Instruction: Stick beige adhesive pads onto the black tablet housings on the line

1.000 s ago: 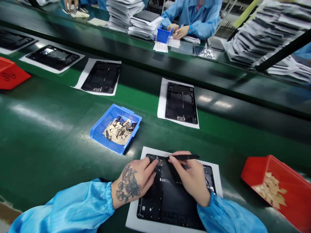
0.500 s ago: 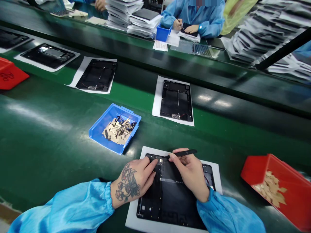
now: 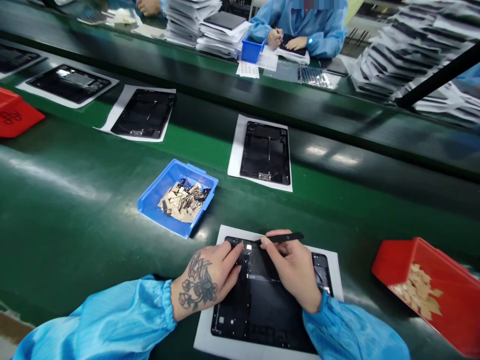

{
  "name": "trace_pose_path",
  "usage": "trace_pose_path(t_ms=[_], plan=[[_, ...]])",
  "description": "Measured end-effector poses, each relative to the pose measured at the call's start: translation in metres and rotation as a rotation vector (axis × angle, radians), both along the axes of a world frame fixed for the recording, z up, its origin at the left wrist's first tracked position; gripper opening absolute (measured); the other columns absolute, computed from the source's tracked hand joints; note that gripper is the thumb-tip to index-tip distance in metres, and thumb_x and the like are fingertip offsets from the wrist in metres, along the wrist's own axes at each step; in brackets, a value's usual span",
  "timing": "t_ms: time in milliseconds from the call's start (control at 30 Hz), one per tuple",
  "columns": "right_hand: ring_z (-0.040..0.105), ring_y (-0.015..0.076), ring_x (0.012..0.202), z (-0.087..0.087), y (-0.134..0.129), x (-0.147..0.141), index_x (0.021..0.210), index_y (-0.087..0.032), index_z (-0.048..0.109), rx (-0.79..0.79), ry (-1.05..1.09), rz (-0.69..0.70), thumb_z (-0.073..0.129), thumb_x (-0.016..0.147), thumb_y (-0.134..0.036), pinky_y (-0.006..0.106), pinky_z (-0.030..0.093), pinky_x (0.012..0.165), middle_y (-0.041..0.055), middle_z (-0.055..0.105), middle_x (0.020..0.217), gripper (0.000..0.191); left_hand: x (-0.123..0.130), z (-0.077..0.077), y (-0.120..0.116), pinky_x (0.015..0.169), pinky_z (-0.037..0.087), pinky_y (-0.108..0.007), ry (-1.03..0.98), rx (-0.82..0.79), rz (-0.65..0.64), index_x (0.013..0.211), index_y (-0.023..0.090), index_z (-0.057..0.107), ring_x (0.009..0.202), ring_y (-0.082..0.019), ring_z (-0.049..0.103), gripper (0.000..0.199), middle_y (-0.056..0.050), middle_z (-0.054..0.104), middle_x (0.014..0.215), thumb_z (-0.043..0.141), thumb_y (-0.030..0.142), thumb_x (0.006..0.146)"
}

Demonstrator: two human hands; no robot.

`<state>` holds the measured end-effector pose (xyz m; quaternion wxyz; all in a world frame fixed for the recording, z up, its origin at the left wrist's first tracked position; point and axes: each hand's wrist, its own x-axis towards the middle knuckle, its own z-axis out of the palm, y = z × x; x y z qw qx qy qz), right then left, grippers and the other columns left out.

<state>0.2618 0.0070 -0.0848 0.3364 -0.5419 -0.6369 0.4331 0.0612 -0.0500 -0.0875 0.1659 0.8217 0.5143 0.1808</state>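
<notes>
An opened black tablet housing [image 3: 277, 310] lies on a white sheet [image 3: 204, 330] right before me. My left hand [image 3: 210, 277], tattooed on its back, rests on the housing's upper left corner with bent fingers pressed there. A small bright white patch [image 3: 249, 247] shows beside its fingertips. Any small part under those fingers is hidden. My right hand [image 3: 294, 267] pinches black tweezers [image 3: 283, 237], whose thin tip points left at the housing's top edge, close to the left fingertips. The right hand and sleeve cover part of the housing's right side.
A blue bin [image 3: 150, 202] of small strips and pieces stands ahead left. At right is a red bin [image 3: 450, 305] with tan pieces; another red bin [image 3: 17, 115] is far left. More tablet housings [image 3: 266, 152] lie on the belt. A co-worker [image 3: 300, 30] sits opposite.
The housings on the belt have shifted slightly left. My hands and the tweezers have hardly moved, while the white patch beside my left fingertips looks brighter. Yellow clothing behind the co-worker has mostly left view.
</notes>
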Motion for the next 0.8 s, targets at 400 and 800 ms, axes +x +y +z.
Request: trace_pose_path(t_ms=[400,800], plan=[[0.064,0.0122,0.075,-0.0005,-0.0043,-0.0020,0.096,-0.023,0.060,0.222,-0.110,0.078,0.059,0.095,-0.028,0.020,0.051,0.068,-0.0032,0.063,0.090,0.005,0.0020,-0.0003,0.0026,0.054,0.052,-0.038,0.057,0.014,0.005,0.129,0.010,0.045,0.065,-0.023,0.056,0.040,-0.007,0.053,0.089,0.041,0.026,0.093],[0.062,0.0149,0.076,-0.0054,-0.0036,-0.0053,0.095,-0.022,0.058,0.315,-0.205,0.107,0.055,0.096,-0.028,0.026,0.047,0.069,-0.0023,0.063,0.088,0.007,0.0031,-0.0053,0.0040,0.052,0.050,-0.037,0.134,0.010,-0.004,0.132,0.015,0.043,0.064,-0.021,0.056,0.041,-0.005,0.052,0.088,0.040,0.028,0.093]])
